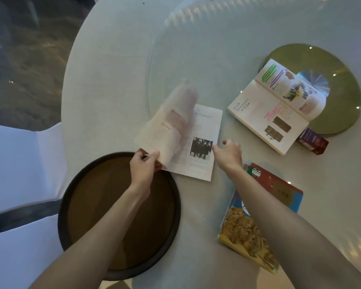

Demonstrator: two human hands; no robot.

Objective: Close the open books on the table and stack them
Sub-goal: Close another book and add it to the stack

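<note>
An open book (198,142) lies in the middle of the white round table (104,101), its right page showing a black-and-white photo. My left hand (145,165) grips the book's left half at its near corner; those pages stand lifted and blurred above the right page. My right hand (228,152) hovers just right of the book's right edge, fingers loosely apart and holding nothing. A second open book (273,113) with colourful pages lies farther right, partly over a green disc.
A dark round tray (71,184) sits at the near left under my left forearm. A snack bag (248,232) lies under my right forearm. A small purple-red box (314,142) rests by the second book. A green disc (342,97) and a glass turntable (196,49) are beyond. A white chair (19,163) stands left.
</note>
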